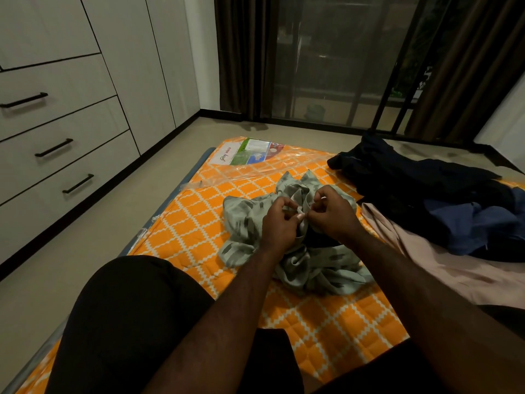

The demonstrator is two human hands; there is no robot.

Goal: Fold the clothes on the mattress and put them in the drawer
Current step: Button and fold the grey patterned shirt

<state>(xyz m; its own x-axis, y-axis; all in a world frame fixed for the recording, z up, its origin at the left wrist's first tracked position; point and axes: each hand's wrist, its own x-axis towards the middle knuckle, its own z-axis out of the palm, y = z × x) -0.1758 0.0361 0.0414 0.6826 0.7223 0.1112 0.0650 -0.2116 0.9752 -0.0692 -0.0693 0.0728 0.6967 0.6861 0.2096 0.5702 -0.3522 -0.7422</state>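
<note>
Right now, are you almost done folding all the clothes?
Not nearly. Nothing looks folded yet. Both hands, left hand and right hand, pinch the crumpled green shirt. The dark clothes pile and pink garment wait on the mattress; the drawers are shut.

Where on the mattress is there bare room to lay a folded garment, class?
Free: the orange mattress left of the green shirt, up to the plastic label; also the strip nearer the knees. Crowded: the right side, under the dark clothes pile and pink cloth.
</note>
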